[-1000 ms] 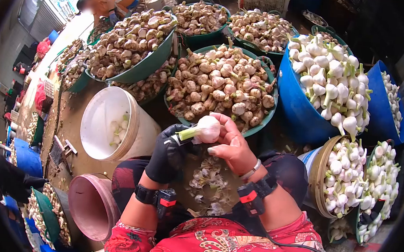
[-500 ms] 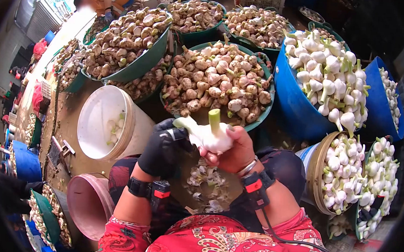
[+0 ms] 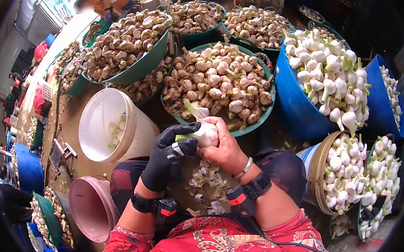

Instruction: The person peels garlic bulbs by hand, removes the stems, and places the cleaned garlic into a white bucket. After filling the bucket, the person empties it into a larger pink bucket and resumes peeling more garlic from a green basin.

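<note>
Between my two hands is a white garlic bulb [image 3: 207,135], turned so its green stem points left. My left hand [image 3: 167,156], in a black glove, is closed around the stem side of the bulb. My bare right hand [image 3: 227,151] grips the other side, its fingers over the top. A pale strip of garlic skin [image 3: 194,109] sticks up from the bulb above my fingers. Below my hands, a heap of shed garlic skins [image 3: 206,182] lies on the floor. Just beyond is a green tub [image 3: 270,104] of brownish, unpeeled garlic [image 3: 214,77].
A white bucket [image 3: 89,137] with a few pieces inside and a pink bucket [image 3: 77,197] lean at my left. To the right stand a blue tub [image 3: 290,101] and a tipped bucket [image 3: 320,181] of white garlic. Another person [image 3: 108,1] bends over at the far left.
The garlic bulb has turned from stem-up to stem-left. My left hand has shifted onto its stem side, my right hand has come over the top, and a skin strip now stands away.
</note>
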{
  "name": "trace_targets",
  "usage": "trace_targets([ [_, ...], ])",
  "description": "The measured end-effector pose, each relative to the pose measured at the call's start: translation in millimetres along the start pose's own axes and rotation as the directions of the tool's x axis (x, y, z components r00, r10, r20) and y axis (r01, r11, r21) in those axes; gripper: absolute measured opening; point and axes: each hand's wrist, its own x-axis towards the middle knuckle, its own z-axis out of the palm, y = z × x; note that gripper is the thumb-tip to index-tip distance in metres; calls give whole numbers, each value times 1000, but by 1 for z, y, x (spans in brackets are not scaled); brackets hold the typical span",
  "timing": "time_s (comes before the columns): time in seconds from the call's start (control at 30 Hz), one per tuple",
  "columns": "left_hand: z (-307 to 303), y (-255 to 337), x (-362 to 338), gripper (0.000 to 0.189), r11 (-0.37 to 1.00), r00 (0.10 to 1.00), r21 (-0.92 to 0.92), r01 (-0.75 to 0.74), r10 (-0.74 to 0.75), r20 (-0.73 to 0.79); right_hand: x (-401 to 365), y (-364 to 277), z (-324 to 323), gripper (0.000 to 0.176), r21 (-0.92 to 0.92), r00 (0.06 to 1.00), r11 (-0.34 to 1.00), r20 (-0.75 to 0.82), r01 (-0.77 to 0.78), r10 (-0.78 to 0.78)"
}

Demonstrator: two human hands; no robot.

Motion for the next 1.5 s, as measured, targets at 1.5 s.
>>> trace_targets([
  [1.5,-151,49,45,29,538,859,796,-278,511,-46,-7,8,-21,23,-883,859,469,239,-1,453],
])
